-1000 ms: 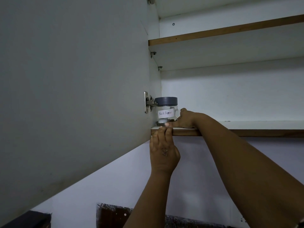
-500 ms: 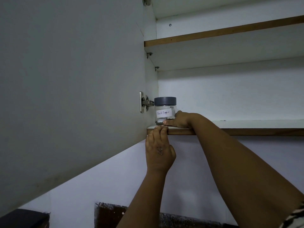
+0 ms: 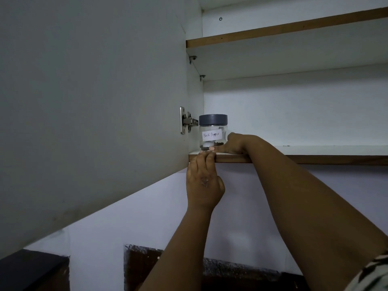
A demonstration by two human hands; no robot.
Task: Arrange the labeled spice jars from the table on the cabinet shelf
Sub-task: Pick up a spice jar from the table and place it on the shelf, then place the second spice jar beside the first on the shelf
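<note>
On shelf (image 3: 315, 150) far left: jar (image 3: 213, 133) upright, label forward | right hand (image 3: 233, 144) fingers clasp its base | left hand (image 3: 204, 183) fingers together

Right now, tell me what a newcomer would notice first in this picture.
A lone jar with a grey lid and a handwritten "Black Pepper" label stands at the far left end of the lower shelf, by the door hinge. The right hand rests on the shelf against the jar's base, while the left hand reaches up with its fingers on the shelf's front edge. The big open door fills the left side.
</note>
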